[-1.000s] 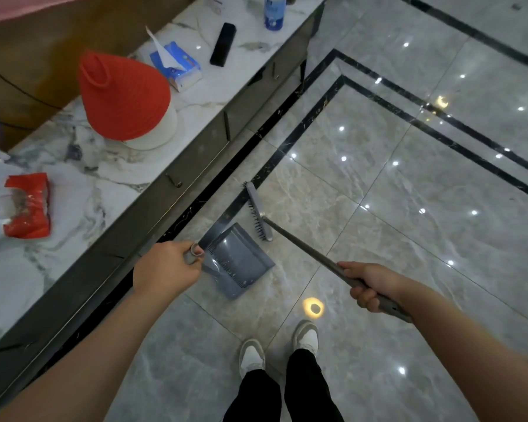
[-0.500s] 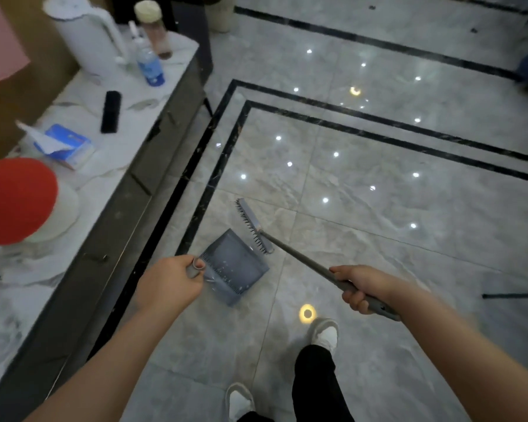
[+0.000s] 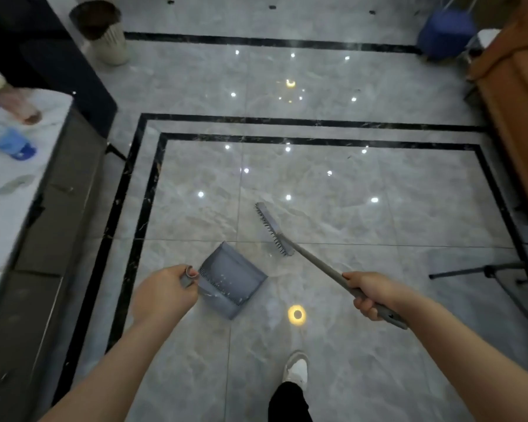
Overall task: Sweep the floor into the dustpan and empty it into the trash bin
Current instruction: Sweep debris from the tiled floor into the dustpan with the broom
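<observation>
Grey dustpan (image 3: 232, 278) holds pale specks, perhaps.

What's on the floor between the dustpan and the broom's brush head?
Nothing: the head view shows only bare tile between the dustpan and the brush head.

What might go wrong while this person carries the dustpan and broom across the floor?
The left hand grips the grey plastic dustpan by its handle, with pale specks lying inside; if it tips, they could spill back onto the glossy grey tiled floor. The right hand holds the grey long-handled broom, whose head juts forward and could knock the pan. The ribbed cream trash bin stands well ahead, so there is ground to cover.
</observation>
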Demonstrator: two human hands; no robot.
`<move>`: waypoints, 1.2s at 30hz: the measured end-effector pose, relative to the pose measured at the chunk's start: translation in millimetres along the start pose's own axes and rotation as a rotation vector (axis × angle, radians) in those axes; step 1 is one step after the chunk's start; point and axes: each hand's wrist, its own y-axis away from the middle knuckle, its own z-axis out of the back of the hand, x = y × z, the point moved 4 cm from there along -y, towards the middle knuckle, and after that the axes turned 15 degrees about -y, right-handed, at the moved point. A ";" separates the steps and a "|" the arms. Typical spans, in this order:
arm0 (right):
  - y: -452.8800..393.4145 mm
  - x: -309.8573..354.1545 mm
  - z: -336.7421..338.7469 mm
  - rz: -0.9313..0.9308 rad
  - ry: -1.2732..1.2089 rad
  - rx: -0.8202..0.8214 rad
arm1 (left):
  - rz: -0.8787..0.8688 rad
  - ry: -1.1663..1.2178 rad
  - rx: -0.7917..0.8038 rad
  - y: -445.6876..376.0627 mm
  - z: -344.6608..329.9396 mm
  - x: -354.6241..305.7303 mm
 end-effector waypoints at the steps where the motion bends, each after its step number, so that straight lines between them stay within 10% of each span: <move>1: -3.3 6.8 11.7 -0.005 -0.003 -0.002 | -0.006 -0.004 0.001 -7.1 1.5 -12.9; 13: -31.0 81.8 111.3 0.020 -0.114 -0.133 | -0.108 -0.022 0.003 -86.1 30.3 -140.0; 36: -144.5 242.8 78.1 0.061 -0.064 -0.286 | -0.232 -0.027 0.093 -287.6 54.2 -202.5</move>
